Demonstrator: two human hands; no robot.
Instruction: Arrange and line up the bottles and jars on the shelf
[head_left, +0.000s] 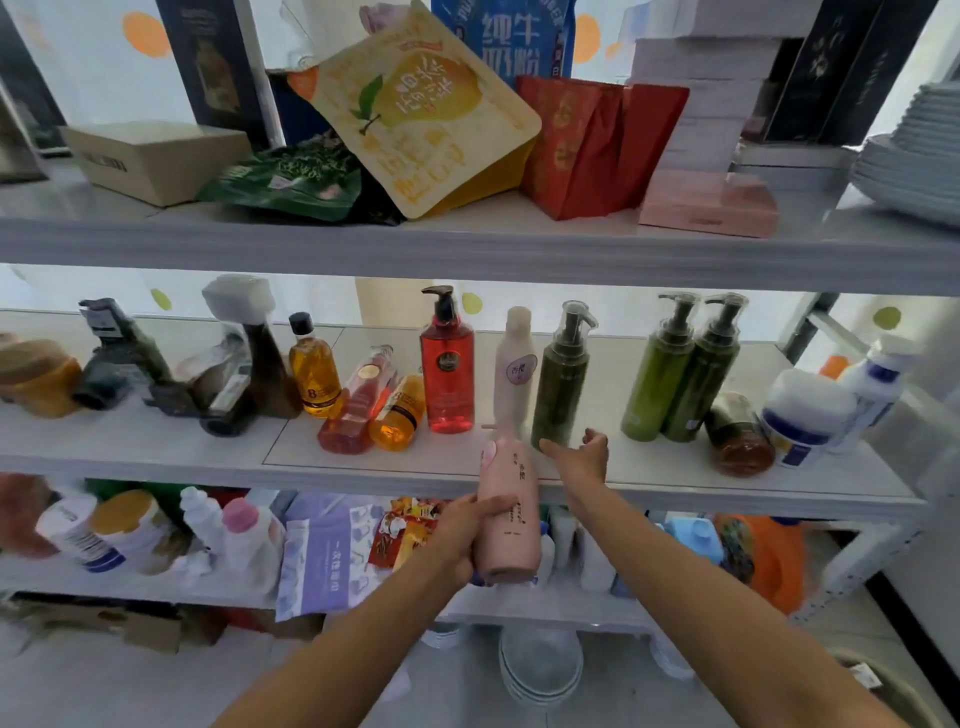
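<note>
White laminate of the middle shelf (156, 447) carries glossy plastic bottles, some toppled left of the upright red pump bottle (447, 364), while below it the left hand (457, 535) wraps the matte pink bottle (506, 514), seemingly for standing, and the right hand (584, 457), fingers spread, reaches rightward.

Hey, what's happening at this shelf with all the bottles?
A person is tidying the middle shelf. The left hand holds a pink bottle in front of the shelf edge, while the right hand reaches open toward the dark green pump bottle. A red pump bottle, a white bottle and two light green pump bottles stand upright, but two small orange and red bottles lean over, and a brown jar lies tipped at the right.
</note>
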